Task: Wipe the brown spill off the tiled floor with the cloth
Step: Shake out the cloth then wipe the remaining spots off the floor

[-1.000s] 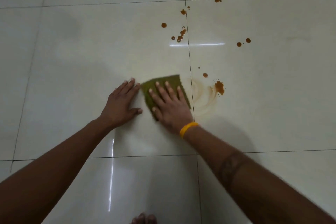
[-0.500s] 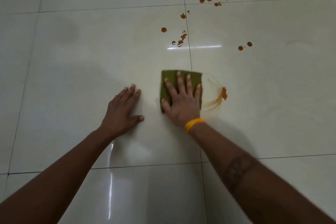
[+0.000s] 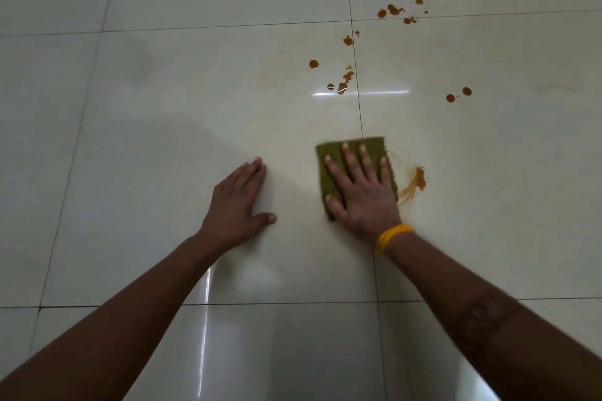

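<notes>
- The right hand [image 3: 361, 195] lies flat on the green cloth [image 3: 329, 169], fingers straight and slightly spread, pressing it to the tiled floor [image 3: 163, 107].
- The left hand [image 3: 236, 205] rests flat on bare tile at the cloth's 9 o'clock, fingers together, holding nothing.
- The cloth's long axis runs roughly 12 to 6 o'clock.
- A smeared brown spill [image 3: 415, 182] sits at the cloth's 3 o'clock; more drops [image 3: 345, 80] lie toward 12 o'clock.

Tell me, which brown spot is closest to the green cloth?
The smeared brown spot just right of the olive-green cloth. All the round drops lie farther up the floor.
</notes>
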